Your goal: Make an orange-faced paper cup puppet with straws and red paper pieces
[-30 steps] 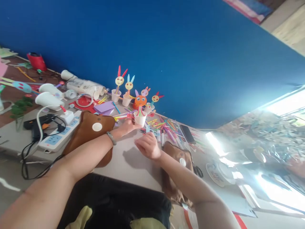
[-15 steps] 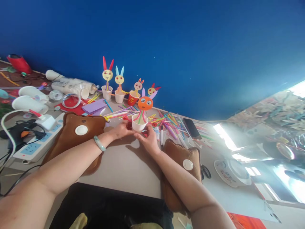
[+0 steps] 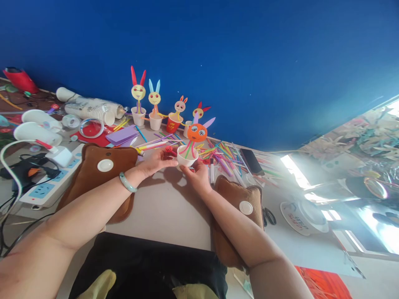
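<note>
A white paper cup point(image 3: 187, 162) carries a rabbit figure with an orange round head point(image 3: 197, 133), lilac ears and pink and green pipe-cleaner strips; it leans to the right. My right hand point(image 3: 199, 176) grips the cup low on its right side, thumb in front and fingers partly hidden behind. At the cup's left, my left hand point(image 3: 156, 162) has thumb and fingers apart, the thumb tip by the cup wall. A red curled piece point(image 3: 170, 150) shows between those fingers; whether they touch it, I cannot tell.
Several finished cup rabbits stand along the blue wall, including one in a red cup point(image 3: 173, 123). Loose colored sticks point(image 3: 229, 155), a phone point(image 3: 252, 161), two brown hot-water bags point(image 3: 101, 182), a power strip point(image 3: 46, 187), stacked paper cups point(image 3: 90, 113) and scissors point(image 3: 268, 216) lie around.
My right hand came up to the cup and took hold of it. The orange rabbit moved slightly right and now tilts right. My left hand's fingers have loosened and spread from the cup.
</note>
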`<state>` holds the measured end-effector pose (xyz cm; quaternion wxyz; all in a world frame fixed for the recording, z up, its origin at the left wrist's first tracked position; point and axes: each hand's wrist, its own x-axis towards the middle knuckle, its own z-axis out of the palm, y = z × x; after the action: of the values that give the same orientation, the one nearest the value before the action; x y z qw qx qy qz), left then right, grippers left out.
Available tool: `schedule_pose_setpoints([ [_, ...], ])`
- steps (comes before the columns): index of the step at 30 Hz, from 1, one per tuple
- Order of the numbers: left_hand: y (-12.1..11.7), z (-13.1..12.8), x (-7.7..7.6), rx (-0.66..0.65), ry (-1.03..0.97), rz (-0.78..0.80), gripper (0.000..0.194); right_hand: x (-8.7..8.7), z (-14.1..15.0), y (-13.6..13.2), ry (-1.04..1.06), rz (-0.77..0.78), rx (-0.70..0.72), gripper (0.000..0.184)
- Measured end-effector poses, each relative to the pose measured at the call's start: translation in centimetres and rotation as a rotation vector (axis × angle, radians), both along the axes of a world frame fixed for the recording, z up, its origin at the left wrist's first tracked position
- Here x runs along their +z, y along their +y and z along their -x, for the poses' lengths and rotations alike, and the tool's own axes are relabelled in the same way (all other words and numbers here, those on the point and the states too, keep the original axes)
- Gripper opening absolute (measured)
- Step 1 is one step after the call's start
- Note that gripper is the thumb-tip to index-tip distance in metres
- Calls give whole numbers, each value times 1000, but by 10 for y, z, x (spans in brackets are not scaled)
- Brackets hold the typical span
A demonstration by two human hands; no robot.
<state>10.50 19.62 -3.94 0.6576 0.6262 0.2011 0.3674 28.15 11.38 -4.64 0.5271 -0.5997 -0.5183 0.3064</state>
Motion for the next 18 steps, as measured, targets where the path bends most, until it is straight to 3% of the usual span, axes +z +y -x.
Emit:
schedule_pose_setpoints([
  [4,6,-1,-7,165,-12,22,32,0,-1,1,59,-16,-8,42],
  [7,7,-2,-10,249,25,15,31,1,-2,2,68,-18,6,41],
  [18,-1,-2,0,285,19,-28,24,2,0,1,112,-18,41,41],
])
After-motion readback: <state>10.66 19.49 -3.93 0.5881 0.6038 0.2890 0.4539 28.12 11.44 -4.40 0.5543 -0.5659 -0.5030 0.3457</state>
